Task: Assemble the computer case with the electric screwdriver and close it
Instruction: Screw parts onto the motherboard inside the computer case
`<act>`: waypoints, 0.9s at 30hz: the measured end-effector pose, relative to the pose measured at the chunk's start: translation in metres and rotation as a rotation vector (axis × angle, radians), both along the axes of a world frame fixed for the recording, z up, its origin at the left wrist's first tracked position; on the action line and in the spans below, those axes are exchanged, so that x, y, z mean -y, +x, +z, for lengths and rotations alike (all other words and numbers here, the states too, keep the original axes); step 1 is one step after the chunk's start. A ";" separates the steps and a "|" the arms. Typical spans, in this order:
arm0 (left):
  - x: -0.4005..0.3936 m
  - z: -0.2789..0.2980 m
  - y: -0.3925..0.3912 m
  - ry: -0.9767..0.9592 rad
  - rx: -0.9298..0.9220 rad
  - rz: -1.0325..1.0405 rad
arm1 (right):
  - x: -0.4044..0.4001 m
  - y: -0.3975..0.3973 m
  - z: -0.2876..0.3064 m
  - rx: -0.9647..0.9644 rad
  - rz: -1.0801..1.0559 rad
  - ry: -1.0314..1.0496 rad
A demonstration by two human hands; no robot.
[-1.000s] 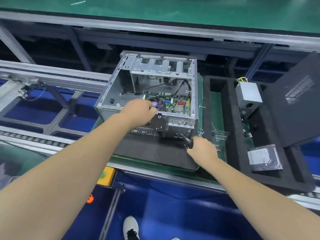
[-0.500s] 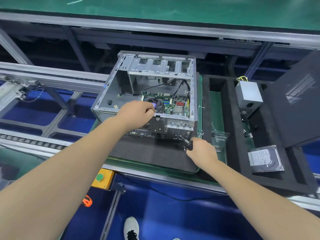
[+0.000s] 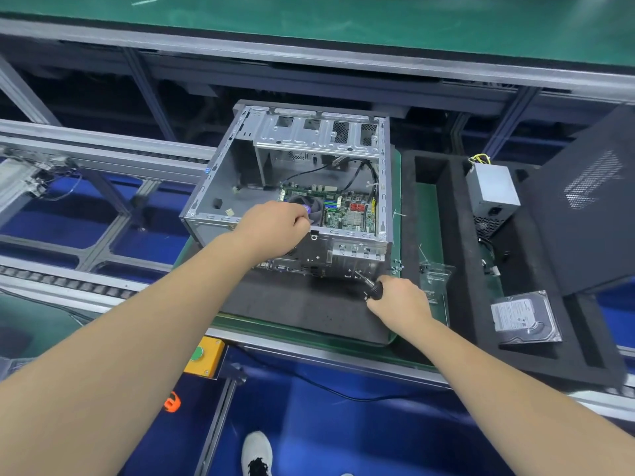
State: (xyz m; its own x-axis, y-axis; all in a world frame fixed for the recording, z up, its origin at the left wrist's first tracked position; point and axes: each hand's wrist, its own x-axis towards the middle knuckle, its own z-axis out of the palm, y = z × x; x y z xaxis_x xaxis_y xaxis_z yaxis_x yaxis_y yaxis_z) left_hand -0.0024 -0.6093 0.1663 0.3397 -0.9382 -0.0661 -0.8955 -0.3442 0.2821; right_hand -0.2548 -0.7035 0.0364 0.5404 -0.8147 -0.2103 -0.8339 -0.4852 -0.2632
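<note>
1. The worktop (image 3: 309, 324) carries a dark mat (image 3: 302, 304), and the case (image 3: 220, 187) rests on that mat with its open side facing up.
2. A black side panel (image 3: 584, 207) leans at the far right, standing above a black foam tray (image 3: 457, 269).
3. The motherboard (image 3: 347, 211) lies inside the case, toward its near right corner, with black cables above it.
4. The foam tray holds a grey power supply (image 3: 491, 190) at the rear and a hard drive (image 3: 522, 317) at the front.
5. The left hand (image 3: 275, 228) rests on the near top edge of the case, fingers curled over the rim and gripping it.
6. The right hand (image 3: 398, 300) is closed around the black screwdriver (image 3: 372, 290), which sits low at the near right corner of the case.
7. The screwdriver bit points up and left, its tip against the rear panel of the case.
8. A clear bag (image 3: 434, 276) lies just right of the mat; small screws (image 3: 397, 267) lie beside the case corner.
</note>
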 end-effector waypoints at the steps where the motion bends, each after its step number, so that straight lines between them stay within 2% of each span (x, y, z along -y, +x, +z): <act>1: 0.000 0.000 0.000 0.000 0.000 0.000 | 0.000 0.000 0.000 -0.005 0.003 0.003; 15: -0.002 0.002 -0.003 -0.012 -0.016 0.002 | -0.009 0.003 0.002 0.011 -0.044 -0.028; 18: -0.001 0.002 0.002 -0.011 -0.066 -0.002 | -0.010 -0.001 0.016 0.037 -0.076 0.027; 23: 0.000 0.005 0.016 -0.002 -0.238 -0.024 | -0.030 -0.015 0.067 0.366 -0.124 0.221; 27: 0.001 0.010 0.026 -0.005 -0.389 -0.096 | -0.048 0.026 0.127 0.632 -0.172 0.342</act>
